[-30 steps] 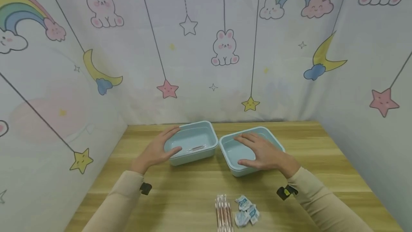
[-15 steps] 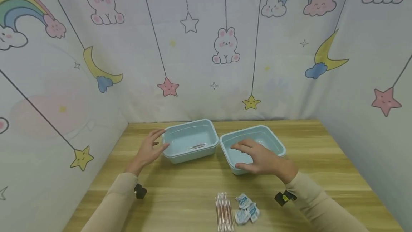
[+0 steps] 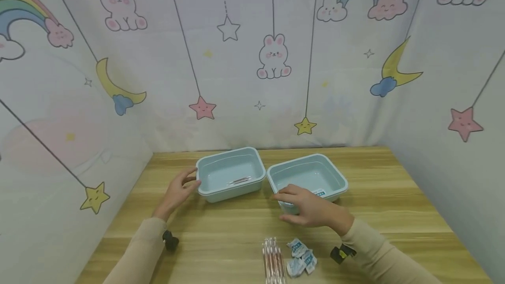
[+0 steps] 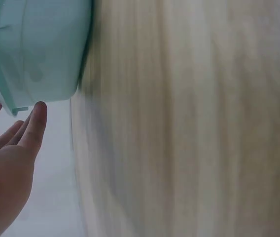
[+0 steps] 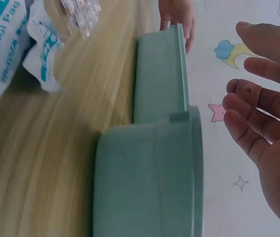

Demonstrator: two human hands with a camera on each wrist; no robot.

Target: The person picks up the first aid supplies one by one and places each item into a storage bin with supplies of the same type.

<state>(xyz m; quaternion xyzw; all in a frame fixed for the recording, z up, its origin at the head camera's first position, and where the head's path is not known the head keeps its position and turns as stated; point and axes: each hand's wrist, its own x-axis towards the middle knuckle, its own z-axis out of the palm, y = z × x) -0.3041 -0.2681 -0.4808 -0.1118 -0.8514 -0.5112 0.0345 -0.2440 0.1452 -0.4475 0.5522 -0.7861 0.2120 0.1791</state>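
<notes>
My left hand (image 3: 175, 192) is at the left end of the left light-blue plastic bin (image 3: 234, 193), fingertips right at its rim. In the left wrist view its fingers (image 4: 33, 129) are fairly straight beside the bin's corner. A wrapped cotton swab (image 3: 240, 180) lies inside that bin. Above the near-left corner of the right blue bin (image 3: 309, 169) hovers my right hand (image 3: 309, 208), fingers loosely bent and holding nothing. Partly hidden behind this hand, an alcohol pad packet (image 3: 319, 192) lies in the right bin. The right wrist view shows the relaxed fingers (image 5: 251, 111) above the bin's rim.
On the near side of the wooden table (image 3: 213, 240) lies a row of wrapped brown-stemmed cotton swabs (image 3: 273, 260). Right of them sit 3 alcohol pad packets (image 3: 301, 258). A printed white curtain (image 3: 236, 78) stands behind the bins and along both sides.
My left hand has drawn back left from over the left bin to its end rim. My right hand has moved from over the right bin toward its near-left corner, uncovering the alcohol pad packet.
</notes>
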